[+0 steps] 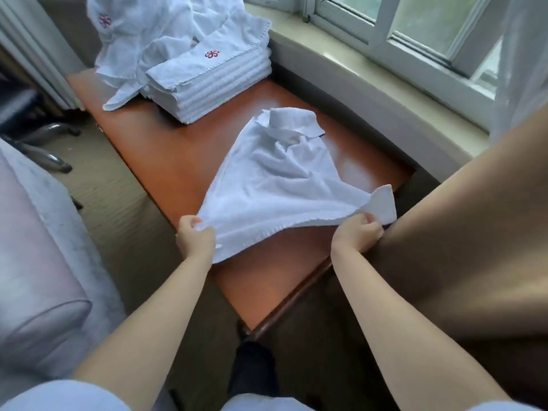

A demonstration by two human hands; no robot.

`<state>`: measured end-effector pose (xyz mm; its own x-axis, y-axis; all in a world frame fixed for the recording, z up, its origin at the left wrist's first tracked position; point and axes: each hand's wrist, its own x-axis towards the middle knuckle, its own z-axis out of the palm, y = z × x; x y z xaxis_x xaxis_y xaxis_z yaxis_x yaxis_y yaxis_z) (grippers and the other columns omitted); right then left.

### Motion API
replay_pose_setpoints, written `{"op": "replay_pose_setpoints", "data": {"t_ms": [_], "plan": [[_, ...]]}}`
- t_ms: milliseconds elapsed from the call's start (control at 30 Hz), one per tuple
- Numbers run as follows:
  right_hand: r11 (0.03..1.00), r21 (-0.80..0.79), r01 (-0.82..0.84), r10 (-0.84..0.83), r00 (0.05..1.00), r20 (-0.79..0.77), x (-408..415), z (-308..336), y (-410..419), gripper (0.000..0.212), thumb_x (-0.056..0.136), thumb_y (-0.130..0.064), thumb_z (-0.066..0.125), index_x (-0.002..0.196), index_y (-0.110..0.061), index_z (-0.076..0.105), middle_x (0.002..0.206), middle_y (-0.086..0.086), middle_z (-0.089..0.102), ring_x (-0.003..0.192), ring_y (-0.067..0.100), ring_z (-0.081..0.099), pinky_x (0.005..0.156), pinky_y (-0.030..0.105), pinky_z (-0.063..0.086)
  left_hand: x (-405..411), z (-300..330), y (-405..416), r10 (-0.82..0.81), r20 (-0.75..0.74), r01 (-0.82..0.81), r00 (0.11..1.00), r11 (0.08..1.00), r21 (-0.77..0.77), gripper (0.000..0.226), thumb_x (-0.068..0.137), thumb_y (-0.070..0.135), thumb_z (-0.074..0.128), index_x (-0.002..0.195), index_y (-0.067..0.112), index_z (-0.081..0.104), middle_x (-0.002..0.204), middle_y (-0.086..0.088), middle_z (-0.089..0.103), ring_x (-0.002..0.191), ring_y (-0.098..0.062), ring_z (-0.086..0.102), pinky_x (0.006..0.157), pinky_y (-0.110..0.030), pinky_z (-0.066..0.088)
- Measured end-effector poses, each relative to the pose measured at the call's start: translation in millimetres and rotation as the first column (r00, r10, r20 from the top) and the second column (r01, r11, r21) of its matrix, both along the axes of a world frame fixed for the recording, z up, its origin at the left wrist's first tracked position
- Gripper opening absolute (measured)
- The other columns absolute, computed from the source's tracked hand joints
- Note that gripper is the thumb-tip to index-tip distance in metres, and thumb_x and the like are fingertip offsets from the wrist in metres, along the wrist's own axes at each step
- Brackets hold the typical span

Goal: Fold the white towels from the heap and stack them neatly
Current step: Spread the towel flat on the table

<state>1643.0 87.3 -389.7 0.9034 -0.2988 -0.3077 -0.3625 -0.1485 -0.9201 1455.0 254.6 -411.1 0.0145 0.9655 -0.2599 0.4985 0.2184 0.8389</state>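
Observation:
A white towel (275, 179) lies rumpled across the middle of the brown table (178, 161), its far end bunched up. My left hand (194, 237) grips its near left corner. My right hand (357, 232) grips the near right corner, where a flap sticks up. The near edge is stretched between both hands just above the table. A stack of folded white towels (213, 84) with a red flower mark stands at the far end of the table. The loose heap of white towels (142, 31) rises behind it and to its left.
A window sill (370, 69) and window run along the right side of the table. A pale armchair (38, 262) stands at the left. A brown curved surface (459, 247) fills the right foreground. Chair legs (50, 143) show on the carpet at far left.

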Motion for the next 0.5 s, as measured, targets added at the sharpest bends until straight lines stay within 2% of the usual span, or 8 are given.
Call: {"op": "replay_pose_setpoints", "data": {"t_ms": [67,133,200,267,333,400,433,500], "plan": [[0.994,-0.002,-0.112,0.107,0.958,-0.265,-19.2,-17.4,-24.8,0.039,0.099,-0.018,0.044,0.135,-0.005,0.047,0.135,0.015,0.045,0.113,0.031,0.054,0.086,0.029,0.041,-12.0,-15.2,-32.0,-0.138,-0.169,0.112,0.976,0.982,-0.153,0.038,0.079,0.002,0.054,0.115,0.016,0.055,0.125,-0.012,0.051,0.094,-0.026,0.051,0.077,-0.028,0.043],[0.948,0.026,-0.319,0.292,0.831,-0.473,-44.4,-31.5,-46.5,0.045,0.098,-0.017,0.046,0.140,-0.003,0.040,0.141,0.018,0.042,0.121,0.035,0.050,0.093,0.036,0.042,-22.0,-22.1,-56.0,-0.205,-0.272,0.133,0.940,0.957,-0.259,0.046,0.080,0.003,0.054,0.125,0.013,0.053,0.133,-0.015,0.042,0.093,-0.028,0.049,0.076,-0.027,0.043],[0.920,-0.069,-0.386,0.317,0.837,-0.446,-59.2,-35.9,-57.1,0.050,0.097,-0.013,0.042,0.146,-0.009,0.033,0.147,0.016,0.033,0.122,0.037,0.048,0.096,0.039,0.042,-27.8,-18.3,-68.1,-0.224,-0.305,0.146,0.926,0.955,-0.257,0.050,0.081,0.003,0.053,0.130,0.012,0.051,0.135,-0.015,0.035,0.090,-0.028,0.049,0.081,-0.032,0.049],[0.911,-0.174,-0.374,0.309,0.897,-0.316,-62.1,-30.1,-55.7,0.054,0.097,-0.013,0.039,0.149,-0.017,0.027,0.148,0.012,0.028,0.120,0.036,0.048,0.095,0.041,0.043,-29.0,-10.9,-70.6,-0.280,-0.429,0.215,0.859,0.957,-0.193,0.052,0.081,0.006,0.054,0.132,0.016,0.050,0.134,-0.012,0.033,0.102,-0.031,0.050,0.091,-0.037,0.047],[0.819,-0.287,-0.496,0.435,0.865,-0.252,-57.9,-28.9,-46.5,0.053,0.096,-0.015,0.041,0.148,-0.018,0.030,0.148,0.009,0.031,0.125,0.033,0.044,0.097,0.040,0.041,-24.9,-3.9,-67.6,-0.345,-0.630,0.392,0.696,0.917,-0.068,0.054,0.082,0.005,0.055,0.133,0.021,0.049,0.134,-0.009,0.034,0.119,-0.029,0.041,0.097,-0.039,0.043],[0.658,-0.281,-0.699,0.612,0.713,-0.341,-52.3,-27.8,-31.5,0.039,0.095,-0.014,0.041,0.133,-0.016,0.049,0.136,0.007,0.045,0.120,0.028,0.047,0.092,0.036,0.041,-15.2,-1.4,-58.7,-0.431,-0.765,0.674,0.478,0.738,0.005,0.056,0.082,0.000,0.054,0.133,0.023,0.049,0.135,-0.004,0.038,0.122,-0.025,0.038,0.097,-0.035,0.040],[0.552,-0.253,-0.794,0.678,0.604,-0.419,-49.5,-27.9,-23.7,0.028,0.093,-0.012,0.040,0.112,-0.016,0.059,0.120,0.007,0.053,0.108,0.027,0.050,0.084,0.033,0.041,-8.3,-0.8,-53.4,-0.488,-0.802,0.794,0.345,0.608,-0.029,0.056,0.083,-0.002,0.052,0.133,0.023,0.049,0.134,-0.003,0.041,0.121,-0.023,0.040,0.095,-0.032,0.040],[0.388,-0.263,-0.883,0.729,0.468,-0.500,-43.3,-25.1,-9.0,0.020,0.086,-0.007,0.038,0.072,-0.017,0.049,0.082,0.002,0.050,0.079,0.022,0.045,0.065,0.029,0.035,7.6,0.7,-42.9,-0.608,-0.786,0.893,0.110,0.407,-0.190,0.056,0.086,-0.004,0.046,0.136,0.021,0.045,0.131,-0.002,0.044,0.114,-0.022,0.047,0.089,-0.033,0.045]]}}
